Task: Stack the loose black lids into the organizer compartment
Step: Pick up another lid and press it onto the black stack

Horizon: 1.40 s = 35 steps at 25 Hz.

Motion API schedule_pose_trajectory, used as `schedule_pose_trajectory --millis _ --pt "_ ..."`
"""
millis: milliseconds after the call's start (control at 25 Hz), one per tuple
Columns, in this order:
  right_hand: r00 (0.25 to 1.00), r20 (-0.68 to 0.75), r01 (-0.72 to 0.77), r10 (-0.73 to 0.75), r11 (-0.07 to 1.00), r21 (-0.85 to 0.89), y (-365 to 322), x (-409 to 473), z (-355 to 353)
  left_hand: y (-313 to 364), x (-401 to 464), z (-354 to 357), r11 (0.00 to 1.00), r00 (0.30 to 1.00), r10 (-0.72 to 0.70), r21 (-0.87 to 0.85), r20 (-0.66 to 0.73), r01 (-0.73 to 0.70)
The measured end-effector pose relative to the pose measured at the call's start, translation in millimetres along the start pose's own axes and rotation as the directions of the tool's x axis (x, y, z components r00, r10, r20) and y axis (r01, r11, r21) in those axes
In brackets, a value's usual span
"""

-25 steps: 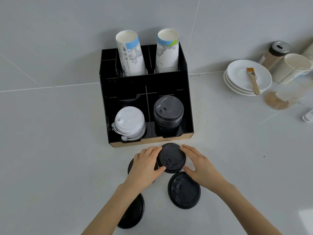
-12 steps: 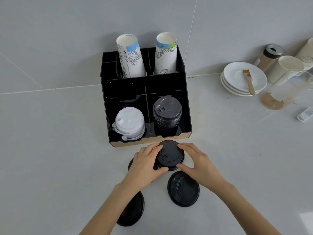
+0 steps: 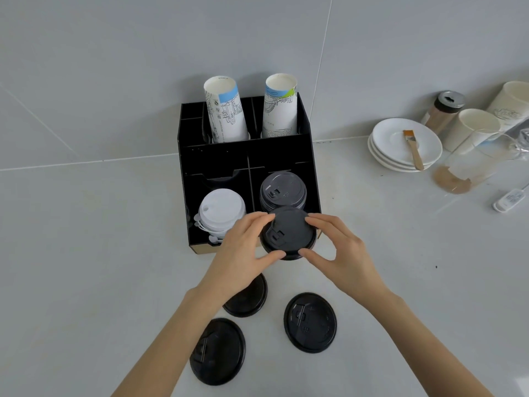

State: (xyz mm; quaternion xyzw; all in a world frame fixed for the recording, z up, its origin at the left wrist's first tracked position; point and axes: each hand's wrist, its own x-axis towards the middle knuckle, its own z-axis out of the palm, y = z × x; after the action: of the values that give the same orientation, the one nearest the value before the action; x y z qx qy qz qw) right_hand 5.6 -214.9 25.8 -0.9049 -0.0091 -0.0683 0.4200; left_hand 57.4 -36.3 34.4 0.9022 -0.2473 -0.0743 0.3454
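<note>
A black lid (image 3: 289, 233) hangs in the air just in front of the black organizer (image 3: 313, 179), pinched between both hands. My left hand (image 3: 243, 253) grips its left rim and my right hand (image 3: 340, 253) its right rim. Behind it, a stack of black lids (image 3: 283, 190) fills the organizer's front right compartment. Three loose black lids lie on the counter below my hands: one (image 3: 247, 299) partly under my left wrist, one (image 3: 310, 322) to the right, one (image 3: 219, 352) nearest me.
White lids (image 3: 221, 210) sit in the front left compartment. Two paper cup stacks (image 3: 226, 110) stand in the organizer's back. At the right are white plates (image 3: 406, 144) with a brush, cups, a shaker (image 3: 443, 110) and a clear glass (image 3: 469, 167).
Both hands have lifted the black lid off the counter and carried it away from me, up to the organizer's front edge. A lid that my left hand hid now shows.
</note>
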Motion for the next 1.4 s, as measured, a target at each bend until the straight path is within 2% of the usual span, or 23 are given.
schedule_pose_trajectory --millis 240,600,1400 --pt "0.999 -0.036 0.003 -0.003 1.000 -0.013 -0.6 32.2 -6.2 2.2 32.1 -8.8 1.000 0.999 -0.018 0.006 -0.046 0.018" --pt "0.997 -0.042 -0.071 0.070 0.997 -0.023 12.7 75.2 1.8 -11.1 75.1 -1.1 0.997 0.996 -0.073 -0.002 -0.049 0.073" --pt "0.993 0.001 -0.120 0.120 0.991 -0.054 14.5 70.9 8.0 -14.4 70.2 4.3 0.993 0.994 -0.113 0.026 0.010 0.113"
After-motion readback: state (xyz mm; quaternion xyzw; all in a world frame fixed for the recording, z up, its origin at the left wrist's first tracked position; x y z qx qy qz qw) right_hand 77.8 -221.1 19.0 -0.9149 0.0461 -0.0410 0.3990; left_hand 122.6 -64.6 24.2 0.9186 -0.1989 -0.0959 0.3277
